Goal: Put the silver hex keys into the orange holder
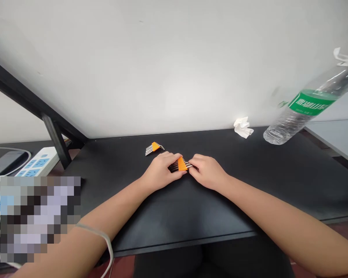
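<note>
Near the middle of the black table, my left hand [162,170] is closed around an orange holder [182,164] with a row of metal hex keys in it. From the other side, my right hand [205,170] pinches the end of a hex key [190,165] at the holder's right edge. Whether that key is loose from the holder I cannot tell. Behind my left hand lies a second hex key set [155,146], its orange holder full of silver keys. My fingers partly hide the held set.
A water bottle [304,106] with a green label stands at the right back, beside a crumpled tissue [243,127]. On the left are a black metal frame [56,139], a power strip [37,164] and a white cable [100,233] near my left forearm. A pale wall [168,69] rises behind the table [174,216].
</note>
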### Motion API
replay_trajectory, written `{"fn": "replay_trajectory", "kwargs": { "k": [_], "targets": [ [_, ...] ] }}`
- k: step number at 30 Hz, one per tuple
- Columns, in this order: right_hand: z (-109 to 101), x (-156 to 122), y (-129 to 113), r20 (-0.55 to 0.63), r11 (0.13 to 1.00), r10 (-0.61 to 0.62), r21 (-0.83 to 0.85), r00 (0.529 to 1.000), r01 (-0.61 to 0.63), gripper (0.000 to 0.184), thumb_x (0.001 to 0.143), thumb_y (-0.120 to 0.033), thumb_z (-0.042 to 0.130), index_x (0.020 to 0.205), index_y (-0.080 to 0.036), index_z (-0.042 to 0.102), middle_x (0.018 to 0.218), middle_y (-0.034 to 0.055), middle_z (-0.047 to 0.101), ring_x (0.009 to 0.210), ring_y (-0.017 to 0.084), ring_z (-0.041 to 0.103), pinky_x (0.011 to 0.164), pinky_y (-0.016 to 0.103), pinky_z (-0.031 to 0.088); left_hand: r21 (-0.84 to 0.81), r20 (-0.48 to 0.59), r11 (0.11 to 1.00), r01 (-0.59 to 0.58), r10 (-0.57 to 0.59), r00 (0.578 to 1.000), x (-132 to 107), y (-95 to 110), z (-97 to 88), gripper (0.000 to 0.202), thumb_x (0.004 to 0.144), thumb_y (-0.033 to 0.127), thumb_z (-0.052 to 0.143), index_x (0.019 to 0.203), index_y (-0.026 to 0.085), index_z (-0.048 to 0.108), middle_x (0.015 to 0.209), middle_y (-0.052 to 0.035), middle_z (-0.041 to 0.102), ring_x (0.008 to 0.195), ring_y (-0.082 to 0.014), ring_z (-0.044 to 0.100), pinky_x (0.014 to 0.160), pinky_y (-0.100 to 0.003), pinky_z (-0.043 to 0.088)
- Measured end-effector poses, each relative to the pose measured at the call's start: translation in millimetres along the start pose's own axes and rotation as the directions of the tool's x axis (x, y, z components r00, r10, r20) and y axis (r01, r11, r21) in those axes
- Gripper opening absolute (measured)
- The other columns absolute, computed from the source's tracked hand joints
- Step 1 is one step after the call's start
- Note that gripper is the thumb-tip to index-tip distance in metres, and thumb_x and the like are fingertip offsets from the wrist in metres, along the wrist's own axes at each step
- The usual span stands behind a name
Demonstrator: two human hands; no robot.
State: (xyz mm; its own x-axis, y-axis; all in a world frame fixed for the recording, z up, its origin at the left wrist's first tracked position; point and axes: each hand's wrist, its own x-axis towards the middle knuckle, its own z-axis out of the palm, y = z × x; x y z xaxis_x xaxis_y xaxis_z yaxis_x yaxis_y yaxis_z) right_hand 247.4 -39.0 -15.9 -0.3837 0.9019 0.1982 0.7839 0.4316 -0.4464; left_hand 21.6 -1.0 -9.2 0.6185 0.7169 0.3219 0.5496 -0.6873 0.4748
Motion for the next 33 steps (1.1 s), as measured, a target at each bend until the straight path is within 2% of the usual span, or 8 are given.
{"fn": "replay_trajectory", "kwargs": {
  "k": [4, 10, 14, 18, 25, 28, 30, 33],
  "targets": [
    [-9.3, 1.0, 3.7, -0.015, 0.999, 0.045, -0.022, 0.999, -0.045, 0.026, 0.095, -0.018, 0.051, 0.069, -0.020, 0.053, 0.080, 0.0016, 0.057, 0.066, 0.014, 0.049, 0.062, 0.029, 0.033, 0.012, 0.021, 1.000, 0.017, -0.017, 1.000, 2.5, -0.5, -3.2, 0.024, 0.088, 0.040, 0.073, 0.103, 0.024, 0.066, 0.080, 0.0004, 0.064, 0.076, -0.0184, 0.056, 0.074, -0.033, 0.047],
    [-25.2, 3.5, 19.0, 0.075, 0.985, 0.161, 0.052, 0.984, -0.165, 0.033, 0.095, -0.021, 0.051, 0.063, -0.020, 0.051, 0.076, 0.0017, 0.061, 0.070, 0.015, 0.055, 0.062, 0.029, 0.034, 0.043, 0.062, 0.998, 0.048, -0.051, 0.997, 4.9, -3.9, -3.0, 0.020, 0.086, 0.037, 0.072, 0.085, 0.023, 0.059, 0.076, 0.0019, 0.061, 0.074, -0.0178, 0.054, 0.072, -0.032, 0.044],
    [-34.9, 5.5, 34.2, 0.139, 0.960, 0.274, -0.095, 0.952, -0.262, 0.029, 0.092, -0.023, 0.054, 0.063, -0.020, 0.053, 0.079, 0.0036, 0.066, 0.071, 0.018, 0.056, 0.060, 0.030, 0.033, 0.061, 0.044, 0.990, 0.125, -0.128, 0.991, 3.2, -12.5, -6.5, 0.018, 0.085, 0.036, 0.072, 0.084, 0.023, 0.059, 0.077, 0.0022, 0.063, 0.076, -0.0178, 0.056, 0.071, -0.031, 0.044],
    [-46.8, 6.0, 47.0, 0.138, 0.916, 0.359, -0.244, 0.923, -0.320, 0.024, 0.089, -0.026, 0.058, 0.065, -0.022, 0.053, 0.078, 0.0032, 0.066, 0.066, 0.018, 0.054, 0.057, 0.031, 0.029, 0.066, 0.040, 0.987, 0.147, -0.150, 0.988, 3.0, -14.2, -9.1, 0.017, 0.084, 0.037, 0.073, 0.088, 0.024, 0.063, 0.076, 0.0022, 0.063, 0.075, -0.0179, 0.057, 0.070, -0.032, 0.044],
    [-51.0, 3.6, 52.4, 0.157, 0.916, 0.361, -0.244, 0.919, -0.318, 0.025, 0.090, -0.032, 0.058, 0.069, -0.022, 0.050, 0.079, 0.0026, 0.065, 0.067, 0.018, 0.055, 0.057, 0.030, 0.031, 0.034, 0.048, 0.989, 0.143, -0.144, 0.988, 2.7, -12.9, -8.0, 0.017, 0.085, 0.038, 0.072, 0.087, 0.024, 0.063, 0.080, 0.0016, 0.066, 0.077, -0.0177, 0.058, 0.070, -0.032, 0.045],
    [-48.1, 3.5, 51.9, 0.144, 0.914, 0.357, -0.259, 0.923, -0.313, 0.020, 0.091, -0.034, 0.059, 0.076, -0.022, 0.052, 0.088, 0.0037, 0.067, 0.075, 0.019, 0.059, 0.059, 0.030, 0.034, 0.038, 0.045, 0.991, 0.131, -0.133, 0.990, 2.7, -14.1, -8.1, 0.016, 0.085, 0.037, 0.072, 0.087, 0.024, 0.064, 0.078, 0.0018, 0.065, 0.075, -0.0175, 0.057, 0.070, -0.032, 0.045],
    [-47.0, 3.5, 51.8, 0.111, 0.914, 0.345, -0.264, 0.932, -0.307, 0.012, 0.091, -0.034, 0.060, 0.090, -0.023, 0.057, 0.099, 0.0047, 0.067, 0.081, 0.020, 0.061, 0.061, 0.030, 0.036, 0.046, 0.047, 0.991, 0.126, -0.128, 0.991, 2.9, -14.1, -8.1, 0.017, 0.085, 0.038, 0.071, 0.086, 0.024, 0.062, 0.077, 0.0020, 0.064, 0.075, -0.0173, 0.057, 0.070, -0.031, 0.044],
    [-47.0, 3.0, 52.4, 0.099, 0.921, 0.326, -0.257, 0.940, -0.292, 0.014, 0.093, -0.030, 0.057, 0.105, -0.024, 0.060, 0.111, 0.0045, 0.064, 0.085, 0.019, 0.063, 0.063, 0.029, 0.038, 0.049, 0.057, 0.989, 0.136, -0.139, 0.989, 3.0, -13.7, -8.0, 0.018, 0.086, 0.040, 0.071, 0.086, 0.024, 0.063, 0.078, 0.0018, 0.065, 0.077, -0.0179, 0.058, 0.071, -0.031, 0.044]
  ]
}}
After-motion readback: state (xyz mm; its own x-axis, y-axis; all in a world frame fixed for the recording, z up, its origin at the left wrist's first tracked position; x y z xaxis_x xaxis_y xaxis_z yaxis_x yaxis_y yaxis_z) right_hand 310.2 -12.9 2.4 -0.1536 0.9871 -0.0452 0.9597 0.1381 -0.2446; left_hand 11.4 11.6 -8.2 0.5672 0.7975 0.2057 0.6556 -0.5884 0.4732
